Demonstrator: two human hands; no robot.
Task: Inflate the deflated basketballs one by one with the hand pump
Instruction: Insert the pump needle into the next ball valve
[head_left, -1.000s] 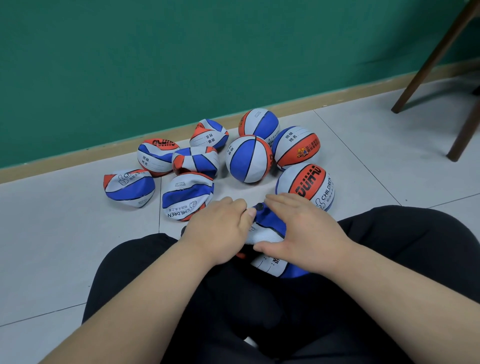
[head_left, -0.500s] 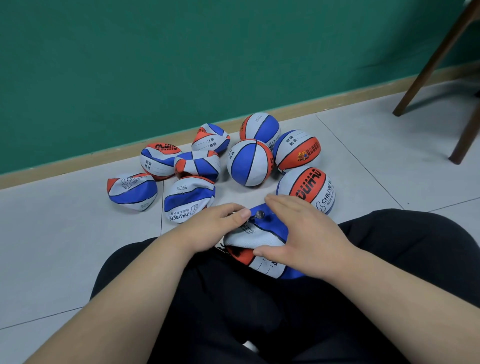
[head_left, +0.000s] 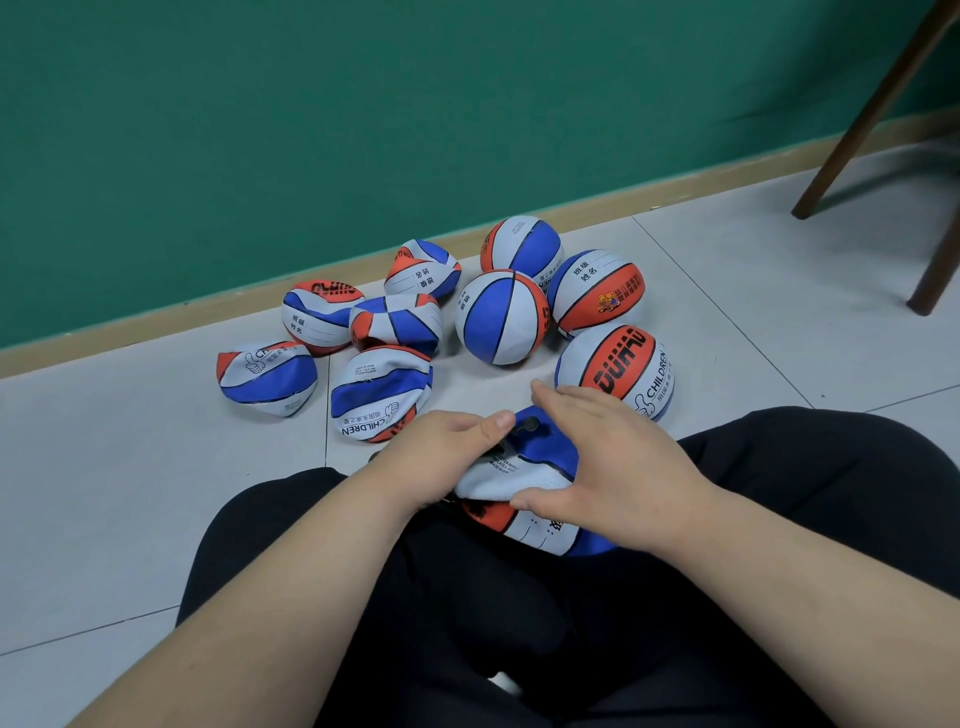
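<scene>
A deflated red, white and blue basketball (head_left: 519, 480) lies crumpled on my lap. My left hand (head_left: 441, 457) curls round a dark object, apparently the hand pump, mostly hidden; its end (head_left: 375, 457) pokes out at the left. A dark tip (head_left: 530, 425) sits at the ball's blue panel, just past my left thumb. My right hand (head_left: 613, 457) lies over the ball's right side with fingers straight and thumb on the white panel.
On the tiled floor ahead lie several deflated balls (head_left: 379, 395) at the left and several round ones (head_left: 501, 317) at the right, one (head_left: 618, 369) close to my right fingers. Behind is a green wall (head_left: 311, 130). Brown chair legs (head_left: 872, 109) stand far right.
My left hand has slid back to the left, uncovering the ball's blue panel and the dark tip. My right hand's fingers have straightened and lifted a little over the ball.
</scene>
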